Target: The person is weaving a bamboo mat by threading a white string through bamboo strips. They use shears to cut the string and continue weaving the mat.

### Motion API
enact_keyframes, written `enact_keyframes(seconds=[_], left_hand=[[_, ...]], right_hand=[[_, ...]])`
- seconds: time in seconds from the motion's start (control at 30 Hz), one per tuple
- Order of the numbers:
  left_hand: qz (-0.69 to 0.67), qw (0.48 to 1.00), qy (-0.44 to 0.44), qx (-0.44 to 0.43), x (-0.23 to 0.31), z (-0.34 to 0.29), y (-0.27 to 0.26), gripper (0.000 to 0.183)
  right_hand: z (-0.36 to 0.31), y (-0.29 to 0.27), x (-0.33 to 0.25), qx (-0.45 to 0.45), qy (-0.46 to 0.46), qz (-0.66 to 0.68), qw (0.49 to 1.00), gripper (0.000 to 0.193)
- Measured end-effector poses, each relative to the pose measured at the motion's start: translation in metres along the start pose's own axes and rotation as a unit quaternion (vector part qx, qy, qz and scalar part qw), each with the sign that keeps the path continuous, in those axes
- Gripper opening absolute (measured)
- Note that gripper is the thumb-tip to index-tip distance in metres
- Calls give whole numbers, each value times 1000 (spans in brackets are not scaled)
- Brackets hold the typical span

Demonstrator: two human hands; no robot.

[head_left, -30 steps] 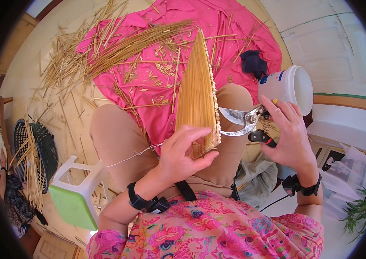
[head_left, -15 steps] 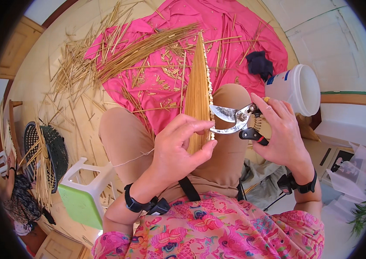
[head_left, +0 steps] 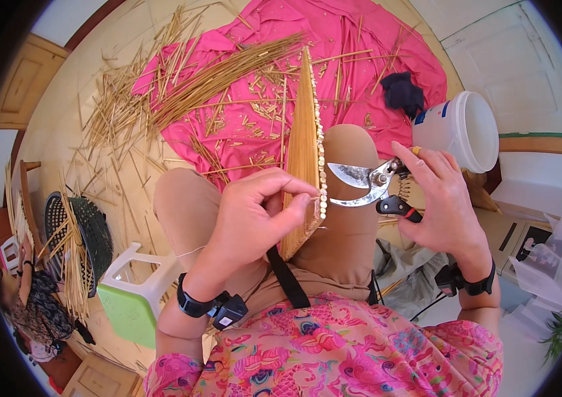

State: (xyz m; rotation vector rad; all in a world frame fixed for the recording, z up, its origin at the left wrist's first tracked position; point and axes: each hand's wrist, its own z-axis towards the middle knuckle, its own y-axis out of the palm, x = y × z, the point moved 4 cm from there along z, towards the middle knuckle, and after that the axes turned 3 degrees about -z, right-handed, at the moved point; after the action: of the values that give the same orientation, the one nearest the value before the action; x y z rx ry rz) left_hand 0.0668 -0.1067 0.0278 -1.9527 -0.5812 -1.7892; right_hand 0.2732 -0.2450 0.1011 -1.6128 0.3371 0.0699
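A flat, tapering golden panel of straw stalks (head_left: 301, 132) stands between my knees. Pale cut stalk ends (head_left: 321, 159) run in a row along its right edge. My left hand (head_left: 251, 208) is at the panel's near part, thumb and forefinger pinched at that edge on what looks like a thin pale thread. A length of thread (head_left: 191, 252) shows by my left wrist, its run partly hidden. Right of the panel, my right hand (head_left: 441, 202) holds pruning shears (head_left: 381, 178). Their blades are apart and point left at the cut ends, with nothing between them.
Loose stalks (head_left: 221, 79) and short offcuts lie on a pink cloth (head_left: 374, 40). A dark cloth (head_left: 403, 92) and white bucket (head_left: 473, 129) are at right. A green-and-white stool (head_left: 125, 308) and dark basket (head_left: 95, 231) stand left, near another person (head_left: 36, 298).
My left thumb and forefinger have closed from a spread pose into a pinch at the panel's edge. The shears have shifted slightly right, away from the cut ends, blades still apart.
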Motion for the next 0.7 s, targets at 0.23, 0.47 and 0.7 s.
enact_keyframes(seconds=[0.23, 0.47, 0.7], left_hand=[[5, 996, 17, 92, 1, -2, -10, 34], [68, 975, 139, 157, 7, -5, -5, 53], [64, 946, 211, 238, -6, -17, 1, 50]], right_hand=[[5, -5, -2, -5, -6, 19, 1000, 87], [18, -11, -14, 0, -74, -7, 997, 81], [24, 0, -15, 29, -96, 7, 995, 76]])
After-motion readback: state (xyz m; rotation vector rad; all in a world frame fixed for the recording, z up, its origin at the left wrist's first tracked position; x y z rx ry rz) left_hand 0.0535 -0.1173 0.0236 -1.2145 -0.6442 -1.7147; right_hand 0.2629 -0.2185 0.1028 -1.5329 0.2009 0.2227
